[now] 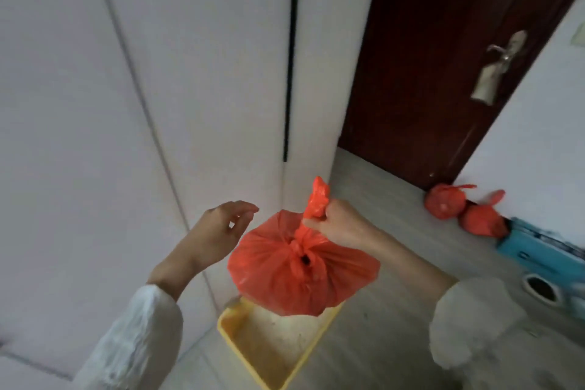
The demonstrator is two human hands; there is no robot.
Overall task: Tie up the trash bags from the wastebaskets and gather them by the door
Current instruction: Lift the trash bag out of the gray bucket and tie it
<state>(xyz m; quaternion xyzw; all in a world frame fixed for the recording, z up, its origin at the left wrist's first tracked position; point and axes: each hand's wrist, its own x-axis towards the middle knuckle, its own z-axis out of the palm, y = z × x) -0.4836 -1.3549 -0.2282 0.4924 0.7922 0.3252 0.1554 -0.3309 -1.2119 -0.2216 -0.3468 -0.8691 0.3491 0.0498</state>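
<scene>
The yellow wastebasket sits empty below. Her right hand clenches the tail of the knotted red bag, hanging just above it; her left hand hovers released. Best carry it low and steady to the 2 tied bags by the door.

A white cabinet walls off the left side, close beside the open left hand. The tied bag, gripped by the right hand, hangs over a yellow bin. Bare floor runs clear to the door. Two bags and a blue box crowd the right wall.
</scene>
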